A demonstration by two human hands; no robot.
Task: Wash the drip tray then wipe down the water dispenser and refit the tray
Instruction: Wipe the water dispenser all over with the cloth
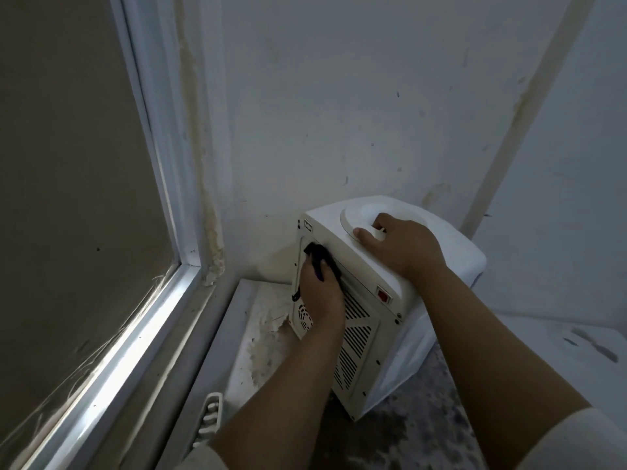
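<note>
White plastic water dispenser (390, 300) standing on a stained, mottled surface (424, 435) in a corner, back panel turned toward the camera, slotted vents (356, 334) and a round fan grille (304, 317) showing on that panel. Red switch (382, 296) near the panel's upper right edge.

Left hand (320, 296) pressed against the upper left of the back panel, fingers curled round a dark cloth (320, 262); cloth bunched between palm and panel, one end poking out above the fingers, a thin strip hanging at the hand's left side. Cloth touching the panel just above the fan grille.

Right hand (403, 247) lying on top of the dispenser, at the near right edge of the round bottle well (373, 212); fingers hooked over the rim of the well and clamped on it, thumb stretched along the rim to the left. Dispenser body thus directly under the right palm and directly in front of the left.

Ribbed white drip tray (210, 418), only partly visible, lying at the near left, well apart from both hands and off the dispenser. Window frame (163, 300) running along the left; scuffed white wall (339, 113) behind.
</note>
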